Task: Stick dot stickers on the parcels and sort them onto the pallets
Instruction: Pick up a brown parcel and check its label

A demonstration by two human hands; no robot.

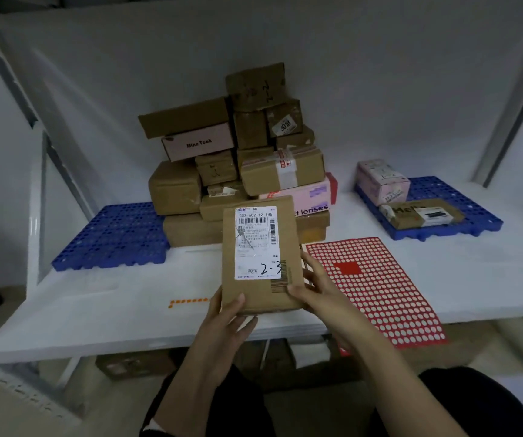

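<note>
On the table, the left pallet lies against the parcel stack. An orange dot strip lies near the front edge. The left hand grips the parcel at its bottom corner and the right hand grips its right edge. The parcel is held upright above the table, marked 2-3. To the right lies the red dot sheet, then the right pallet bearing 2 boxes.

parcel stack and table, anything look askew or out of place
The top box of the parcel stack sits tilted, not flat on the boxes below. The red sticker sheet overhangs the front edge of the table.
</note>
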